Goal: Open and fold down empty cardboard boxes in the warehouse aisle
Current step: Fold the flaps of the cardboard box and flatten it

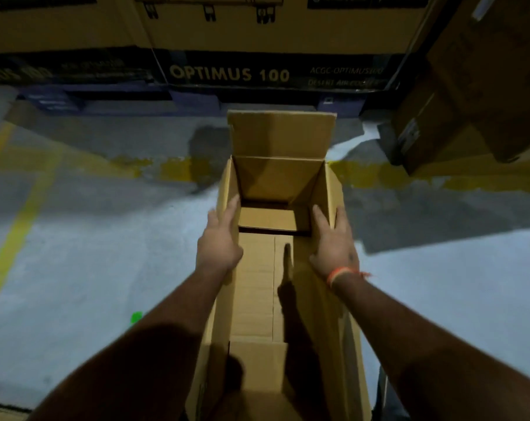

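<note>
An empty brown cardboard box [277, 180] stands open in front of me on the grey floor, its far flap [280, 135] raised upright. My left hand [219, 241] lies along the box's left wall with straight fingers, the thumb outside. My right hand [333, 241] straddles the right wall, fingers straight inside, thumb over the outer face. An orange band circles my right wrist. The box's near end runs down between my forearms and is partly in shadow.
Large printed cartons marked OPTIMUS 100 [227, 74] stand on blue pallets across the back. More stacked cartons [470, 95] stand at the right. Yellow floor lines [17, 226] cross the concrete at left and behind the box. A small green spot [136, 316] lies on the floor.
</note>
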